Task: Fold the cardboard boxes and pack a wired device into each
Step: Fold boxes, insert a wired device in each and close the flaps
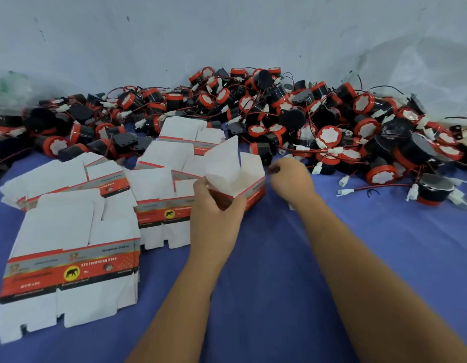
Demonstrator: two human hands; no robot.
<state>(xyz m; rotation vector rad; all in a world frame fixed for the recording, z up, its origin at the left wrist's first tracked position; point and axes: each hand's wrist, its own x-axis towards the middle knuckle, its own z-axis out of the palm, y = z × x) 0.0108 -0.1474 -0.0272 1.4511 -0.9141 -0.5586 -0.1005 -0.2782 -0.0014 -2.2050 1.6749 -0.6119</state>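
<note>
On the blue cloth [292,258], at centre frame, stands one erected cardboard box [237,179], white flaps raised and open at the top, red printed band around its lower half. Left hand [216,205] is wrapped around the box's near lower corner, fingers closed against the printed side, thumb on the near face; the box is firmly held. Right hand [290,176] sits just beside the box's right edge, fingers curled inward and pinched together; whether anything lies between the fingertips cannot be told, owing to blur. Both forearms are bare.

Flat box blanks [70,260] lie in loose, overlapping stacks to the left of the held box, the nearest showing a yellow disc with an elephant figure on its red band; more blanks lie behind, reaching the foot of the pile.

Wired devices [329,136], black cylindrical bodies with red rims, white faces, red and black leads and white connectors, are heaped along the far edge of the cloth from left to right. One device [434,189] lies apart at the right, near the pile's front edge.

Behind the heap rises a pale sheet [227,35], creased, with a few dark marks
</note>
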